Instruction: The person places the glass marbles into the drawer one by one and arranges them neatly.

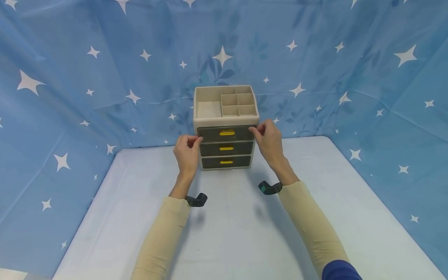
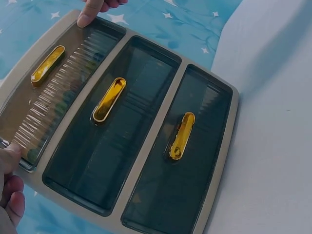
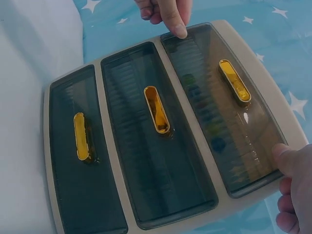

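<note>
A cream desktop organizer (image 1: 225, 121) with three smoky, see-through drawers stands at the back of the table. My left hand (image 1: 187, 152) pinches the left end of the top drawer (image 1: 210, 134), thumb on its front and other fingers curled beside it. At the drawer's right end, my right hand (image 1: 271, 142) holds the edge the same way, its thumb near the upper corner. Small green and blue shapes show dimly through the top drawer's front in the right wrist view. The middle drawer (image 3: 151, 161) and bottom drawer (image 3: 73, 185) are closed, each with a gold handle.
Open compartments (image 1: 229, 99) divide the organizer's top, one large and several small. A white-covered table (image 1: 224, 233) extends toward me. Blue star-patterned cloth (image 1: 147, 77) hangs behind and along both sides. Each wrist wears a dark strap with a camera (image 1: 269, 188).
</note>
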Available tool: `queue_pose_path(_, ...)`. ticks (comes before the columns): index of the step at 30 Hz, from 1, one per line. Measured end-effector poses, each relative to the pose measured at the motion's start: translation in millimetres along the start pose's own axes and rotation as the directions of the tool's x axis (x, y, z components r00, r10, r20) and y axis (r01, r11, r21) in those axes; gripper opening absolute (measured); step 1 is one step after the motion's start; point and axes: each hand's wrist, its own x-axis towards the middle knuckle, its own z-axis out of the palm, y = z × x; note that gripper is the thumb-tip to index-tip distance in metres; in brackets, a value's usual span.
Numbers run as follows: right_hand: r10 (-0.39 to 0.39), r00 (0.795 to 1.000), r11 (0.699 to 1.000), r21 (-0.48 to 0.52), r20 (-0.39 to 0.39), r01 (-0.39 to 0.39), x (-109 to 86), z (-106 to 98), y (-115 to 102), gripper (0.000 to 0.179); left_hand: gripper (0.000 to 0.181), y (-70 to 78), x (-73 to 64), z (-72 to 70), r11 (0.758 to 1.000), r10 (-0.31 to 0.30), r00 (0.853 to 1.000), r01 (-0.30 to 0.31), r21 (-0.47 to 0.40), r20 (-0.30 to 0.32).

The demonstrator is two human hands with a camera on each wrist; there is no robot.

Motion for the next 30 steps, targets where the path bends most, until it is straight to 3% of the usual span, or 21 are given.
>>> queue_pose_path(6,-0.022,1.0,1.0,-0.02,-0.019,0.022,1.6,4,-1,0.03,0.019,-6.9,2.1,2.9,0.999,0.031,0.999,-0.031,0.02,-0.011)
queue_pose_path(20,-0.033,0.999,0.999,-0.011,-0.007,0.033,-6.2,7,0,0.026,0.021,-5.5,-0.6,-5.2,0.999,-0.038,0.999,0.038,-0.014,0.033)
queue_pose_path(25,-0.061,0.998,0.998,-0.017,0.004,0.061,-16.0,1,-5,0.027,0.022,1.0,-6.0,-12.4,0.998,-0.062,0.992,0.06,0.021,0.107)
queue_pose_path(30,-0.05,0.996,0.998,-0.027,0.07,0.052,-28.9,-11,-10,0.024,0.028,9.3,-14.6,-24.2,0.993,-0.057,0.973,0.033,0.113,0.223)
